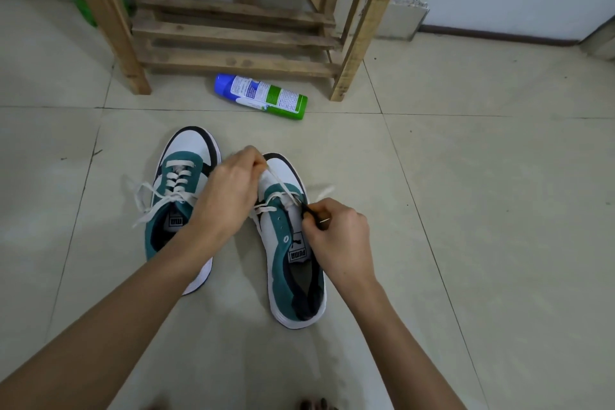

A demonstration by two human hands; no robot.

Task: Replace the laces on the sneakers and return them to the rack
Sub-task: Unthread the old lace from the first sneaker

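Two teal, white and navy sneakers stand side by side on the tiled floor, toes pointing at the rack. The left sneaker (181,210) has a cream lace through its eyelets, with loose ends trailing left. The right sneaker (293,260) is laced only near the toe. My left hand (229,190) pinches one end of its cream lace (281,188) above the toe. My right hand (336,233) pinches a thin dark tool at the eyelets on the shoe's right side. Another lace end (324,193) lies to the right.
A wooden slatted shoe rack (233,33) stands against the wall ahead. A spray can (261,96) with a blue cap and green base lies on its side before the rack. Something green (83,10) sits behind the rack's left leg. Toes show at the bottom edge.
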